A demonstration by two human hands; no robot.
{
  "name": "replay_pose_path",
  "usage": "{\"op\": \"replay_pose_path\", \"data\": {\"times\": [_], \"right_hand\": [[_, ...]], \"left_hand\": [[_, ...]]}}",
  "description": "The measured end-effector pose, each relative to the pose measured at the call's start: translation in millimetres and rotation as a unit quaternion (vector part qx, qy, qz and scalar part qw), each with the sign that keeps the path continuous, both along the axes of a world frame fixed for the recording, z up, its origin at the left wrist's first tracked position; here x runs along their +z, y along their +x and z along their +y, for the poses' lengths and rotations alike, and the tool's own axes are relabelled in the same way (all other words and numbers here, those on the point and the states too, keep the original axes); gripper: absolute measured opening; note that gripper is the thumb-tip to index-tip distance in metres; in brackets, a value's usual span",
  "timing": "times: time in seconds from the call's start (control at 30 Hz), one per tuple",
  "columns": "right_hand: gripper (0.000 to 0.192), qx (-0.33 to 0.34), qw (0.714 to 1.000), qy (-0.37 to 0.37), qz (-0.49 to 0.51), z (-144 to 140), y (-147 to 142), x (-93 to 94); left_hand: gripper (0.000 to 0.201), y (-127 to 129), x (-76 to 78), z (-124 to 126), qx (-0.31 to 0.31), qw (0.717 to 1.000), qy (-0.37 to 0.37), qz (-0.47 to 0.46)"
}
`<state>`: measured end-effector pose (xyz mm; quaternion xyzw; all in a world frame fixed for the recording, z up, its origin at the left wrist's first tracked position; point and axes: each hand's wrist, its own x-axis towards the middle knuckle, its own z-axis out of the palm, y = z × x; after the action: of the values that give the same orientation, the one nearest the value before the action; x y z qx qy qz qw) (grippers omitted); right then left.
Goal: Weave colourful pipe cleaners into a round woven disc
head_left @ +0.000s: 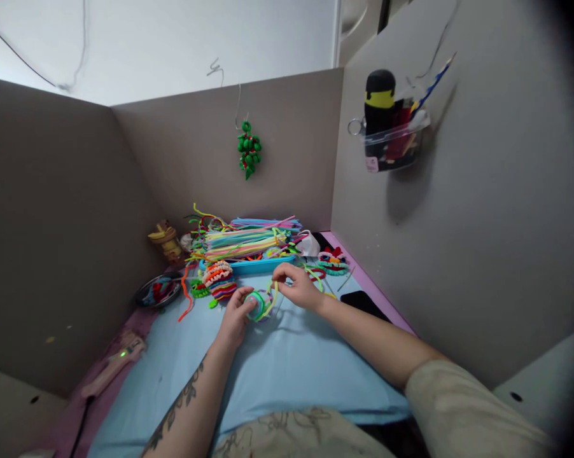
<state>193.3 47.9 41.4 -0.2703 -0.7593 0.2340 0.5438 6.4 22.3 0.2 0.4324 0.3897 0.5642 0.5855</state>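
Note:
My left hand (pixel 238 310) is closed around a small coiled disc of pipe cleaner (pixel 257 305), green and teal with some purple at its edge. A pale yellow pipe cleaner (pixel 273 299) curves from the disc up to my right hand (pixel 296 286). The fingertips of that hand pinch its upper end. Both hands are above the light blue cloth (pixel 287 362). Just beyond my left hand stands a striped, ruffled pipe-cleaner piece (pixel 219 280) in orange, pink and several other colours. My fingers hide part of the disc.
Bundles of coloured pipe cleaners (pixel 249 242) lie on a blue tray (pixel 263 265) at the back. A dark bowl (pixel 158 290) and a pink glue gun (pixel 118 362) are at left. A black phone-like slab (pixel 367 305) lies right. Grey partitions (pixel 287 140) enclose the table.

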Motion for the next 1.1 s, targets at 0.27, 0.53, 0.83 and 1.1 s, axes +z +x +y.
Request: {"op": "replay_pose_path", "data": {"times": [0.27, 0.53, 0.83, 1.1], "right_hand": [[0.006, 0.035, 0.995, -0.088, -0.019, 4.7, -0.5, -3.2], [0.011, 0.137, 0.958, -0.252, -0.004, 16.2, -6.5, -18.0], [0.018, 0.173, 0.946, -0.270, -0.038, 9.5, -14.3, -26.4], [0.055, 0.199, 0.966, -0.148, -0.077, -5.3, -12.7, -18.4]], "left_hand": [[0.032, 0.6, 2.0, -2.9, -0.006, 0.995, 0.053, 0.084], [0.031, 6.7, 3.5, -9.4, -0.016, 0.986, 0.093, 0.138], [0.040, 6.0, 2.2, -5.8, 0.012, 0.999, 0.041, 0.016], [0.045, -0.7, 1.9, -0.7, -0.003, 0.992, -0.050, -0.116]]}}
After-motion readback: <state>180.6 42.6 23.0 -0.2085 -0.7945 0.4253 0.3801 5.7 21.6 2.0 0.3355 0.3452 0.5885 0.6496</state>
